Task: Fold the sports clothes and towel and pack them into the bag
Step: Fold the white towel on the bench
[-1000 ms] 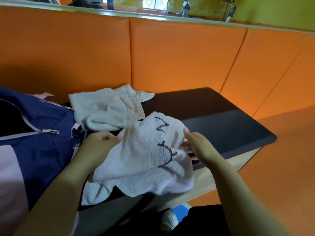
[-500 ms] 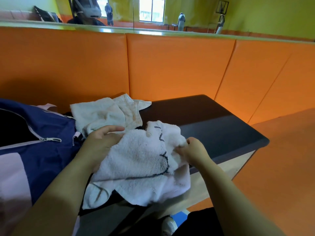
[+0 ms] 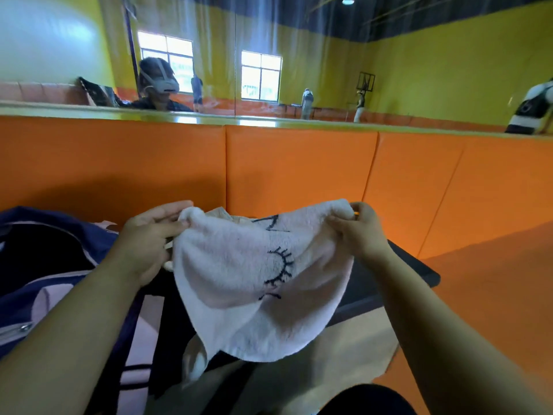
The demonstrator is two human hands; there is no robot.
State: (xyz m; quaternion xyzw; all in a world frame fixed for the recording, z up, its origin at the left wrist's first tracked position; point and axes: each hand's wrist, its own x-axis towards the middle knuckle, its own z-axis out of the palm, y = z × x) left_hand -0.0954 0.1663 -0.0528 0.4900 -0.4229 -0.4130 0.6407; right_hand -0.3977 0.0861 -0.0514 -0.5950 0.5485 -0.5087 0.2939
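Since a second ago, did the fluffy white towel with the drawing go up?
Yes. The towel was lying on the dark bench; now the left hand and right hand hold its top corners up, so it hangs above the bench.

The fluffy white towel with black stitching (image 3: 257,280) covers most of the dark bench top (image 3: 419,265), and the navy and pink zip bag (image 3: 59,295) runs off the frame's left edge.
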